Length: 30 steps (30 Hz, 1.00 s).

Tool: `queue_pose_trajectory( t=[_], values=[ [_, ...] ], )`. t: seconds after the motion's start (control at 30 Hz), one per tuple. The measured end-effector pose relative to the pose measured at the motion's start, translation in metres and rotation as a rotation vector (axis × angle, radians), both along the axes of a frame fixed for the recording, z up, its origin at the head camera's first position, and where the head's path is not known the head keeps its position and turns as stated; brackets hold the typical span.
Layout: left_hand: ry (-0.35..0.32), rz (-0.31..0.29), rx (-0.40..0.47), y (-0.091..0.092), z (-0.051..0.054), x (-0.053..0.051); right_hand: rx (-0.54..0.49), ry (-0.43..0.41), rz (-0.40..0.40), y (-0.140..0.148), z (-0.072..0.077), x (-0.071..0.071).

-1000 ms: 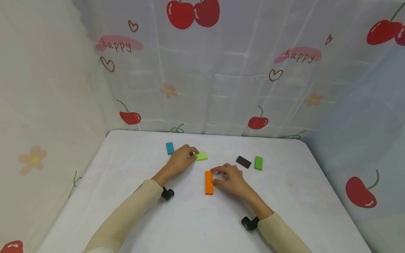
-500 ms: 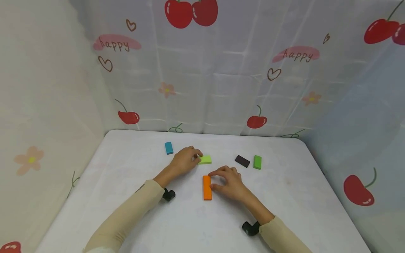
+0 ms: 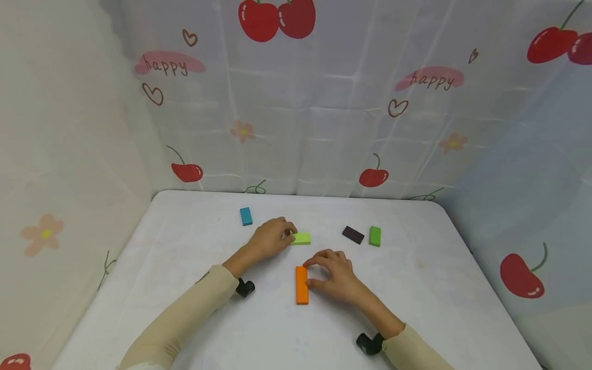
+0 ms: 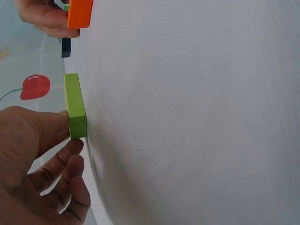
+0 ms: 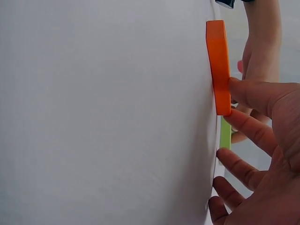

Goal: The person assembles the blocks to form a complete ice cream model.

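A lime-green block (image 3: 301, 238) lies flat on the table, its left end held between the thumb and index finger of my left hand (image 3: 272, 238). In the left wrist view the thumb touches the side of the lime block (image 4: 75, 103) and the index finger meets its near end. Nearer to me, an orange block (image 3: 302, 285) points lengthwise toward my body. My right hand (image 3: 336, 275) grips it, thumb on its right side and index finger at its far end. The right wrist view shows that contact on the orange block (image 5: 219, 70); the other fingers are spread on the tabletop.
A blue block (image 3: 246, 216) lies at the back left of the white table (image 3: 222, 334). To the back right are a dark block (image 3: 353, 235) and a green block (image 3: 375, 236). A cherry-print curtain (image 3: 296, 128) hangs behind the table.
The orange block has slid toward me with my right hand. My left hand has brought the lime block right and slightly nearer. The blue, dark and green blocks stay put.
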<state>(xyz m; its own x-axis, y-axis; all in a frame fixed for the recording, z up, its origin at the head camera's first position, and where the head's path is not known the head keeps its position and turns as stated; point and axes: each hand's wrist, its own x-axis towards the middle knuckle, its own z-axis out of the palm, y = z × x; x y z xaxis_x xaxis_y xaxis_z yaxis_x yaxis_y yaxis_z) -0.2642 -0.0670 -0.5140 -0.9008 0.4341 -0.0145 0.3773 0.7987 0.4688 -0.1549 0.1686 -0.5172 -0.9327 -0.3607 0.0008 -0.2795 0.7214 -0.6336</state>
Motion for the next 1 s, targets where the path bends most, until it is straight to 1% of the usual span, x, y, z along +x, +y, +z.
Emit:
queue_pose_trajectory(
  t=[0.1, 0.2, 0.27, 0.33, 0.43, 0.53, 0.6, 0.7, 0.87, 1.0],
  values=[
    [-0.008, -0.001, 0.002, -0.001, 0.003, 0.002, -0.002, 0.001, -0.002, -0.001, -0.001, 0.002],
    [-0.002, -0.003, -0.004, 0.000, 0.002, 0.002, -0.002, -0.011, 0.003, 0.000, 0.000, 0.002],
    [-0.003, -0.009, -0.001, 0.000, 0.002, 0.002, -0.010, -0.026, 0.007, 0.001, 0.004, 0.000],
    [-0.010, -0.014, 0.008, 0.000, 0.001, 0.001, -0.034, -0.038, 0.003, 0.004, 0.008, -0.005],
    [-0.024, -0.019, 0.032, 0.000, 0.000, 0.000, -0.082, -0.029, -0.017, 0.007, 0.014, -0.020],
    [-0.035, -0.005, 0.053, -0.001, -0.001, 0.000, -0.119, -0.019, -0.037, 0.009, 0.016, -0.039],
    [-0.045, 0.005, 0.068, -0.002, -0.001, 0.000, -0.122, -0.020, -0.041, 0.009, 0.014, -0.051],
    [-0.057, 0.005, 0.079, -0.004, -0.002, 0.000, -0.119, -0.040, -0.051, 0.007, 0.008, -0.067],
    [-0.059, -0.010, 0.092, -0.005, -0.002, -0.001, -0.096, -0.047, -0.090, 0.002, -0.003, -0.087],
    [-0.056, -0.014, 0.106, -0.005, -0.001, -0.002, -0.092, -0.039, -0.088, 0.000, -0.005, -0.096]
  ],
)
